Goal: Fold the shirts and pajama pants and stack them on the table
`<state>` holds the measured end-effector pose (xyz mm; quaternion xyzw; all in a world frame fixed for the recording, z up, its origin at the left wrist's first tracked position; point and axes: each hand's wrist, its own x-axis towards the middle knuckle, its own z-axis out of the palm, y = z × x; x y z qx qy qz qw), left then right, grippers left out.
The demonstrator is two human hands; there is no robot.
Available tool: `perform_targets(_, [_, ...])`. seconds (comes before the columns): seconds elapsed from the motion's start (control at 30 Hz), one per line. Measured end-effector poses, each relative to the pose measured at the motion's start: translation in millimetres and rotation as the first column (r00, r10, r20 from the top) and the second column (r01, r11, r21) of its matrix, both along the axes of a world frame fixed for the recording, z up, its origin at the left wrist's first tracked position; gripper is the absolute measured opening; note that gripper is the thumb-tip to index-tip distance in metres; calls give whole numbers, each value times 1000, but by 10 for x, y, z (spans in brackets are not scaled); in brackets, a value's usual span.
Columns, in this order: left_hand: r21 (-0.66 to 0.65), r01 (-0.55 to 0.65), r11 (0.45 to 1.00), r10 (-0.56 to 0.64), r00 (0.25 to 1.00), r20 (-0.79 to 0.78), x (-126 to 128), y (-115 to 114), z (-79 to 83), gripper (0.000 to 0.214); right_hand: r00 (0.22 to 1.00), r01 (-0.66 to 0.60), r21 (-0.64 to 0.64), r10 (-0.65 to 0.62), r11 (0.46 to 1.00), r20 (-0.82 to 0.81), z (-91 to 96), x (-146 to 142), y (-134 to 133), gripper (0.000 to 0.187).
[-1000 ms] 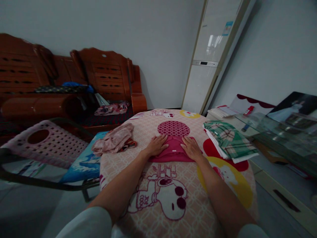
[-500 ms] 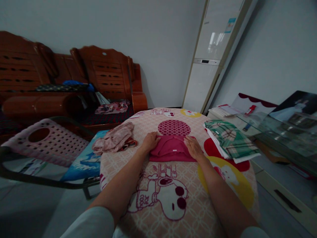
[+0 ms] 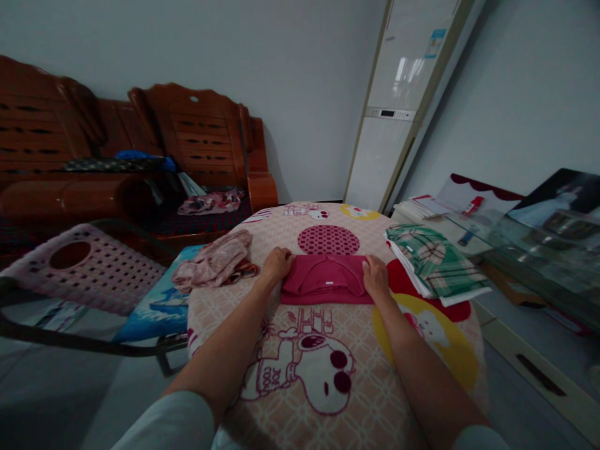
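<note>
Head view: a folded pink top [image 3: 323,295] lies flat in the middle of a round table [image 3: 375,387], with a little white tag [image 3: 329,283] near its neck. The left hand [image 3: 277,264] has its fingers curled closed on the top's left end. The right hand [image 3: 376,276] grips the right end the same way. Just below the top, the tablecloth shows a dog [image 3: 323,381] in dark glasses. A crumpled pale cloth [image 3: 215,259] sits near the left edge. Green checked cloth [image 3: 429,256] lies folded on the right. Past the table stand a chair [image 3: 107,272], a brown wooden sofa [image 3: 201,144] and a tall white machine [image 3: 379,153].
</note>
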<state>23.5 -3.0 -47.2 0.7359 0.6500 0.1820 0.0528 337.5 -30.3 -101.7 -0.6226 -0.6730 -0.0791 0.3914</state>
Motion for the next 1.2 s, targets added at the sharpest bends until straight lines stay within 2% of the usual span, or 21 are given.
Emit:
perform_targets(0.1, [-9, 24, 1000, -24, 1000, 4, -12, 1, -3, 25, 990, 127, -93, -122, 988, 67, -10, 73, -13, 36])
perform_targets(0.23, [4, 46, 999, -46, 999, 14, -36, 4, -23, 23, 981, 173, -174, -154, 969, 118, -28, 165, -5, 35])
perform_targets(0.4, [-2, 9, 1000, -9, 999, 32, -77, 18, -24, 23, 981, 159, -137, -141, 978, 131, -81, 212, 35, 33])
perform_targets(0.53, [-35, 11, 999, -10, 999, 37, -84, 30, -39, 24, 981, 150, -169, -126, 974, 146, -117, 242, 62, 32])
perform_targets(0.7, [-5, 5, 1000, -5, 1000, 2, -82, 63, -88, 28, 990, 101, -150, -84, 984, 115, -135, 289, 101, 22])
perform_targets(0.9, [-91, 55, 994, -53, 998, 23, -115, 97, -39, 26, 999, 46, -188, -45, 981, 12, -90, 297, 109, 15])
perform_targets(1.2, [-97, -15, 995, 29, 990, 137, -84, 19, -12, 21, 985, -53, -138, 30, 989, -168, -29, 253, 55, 11])
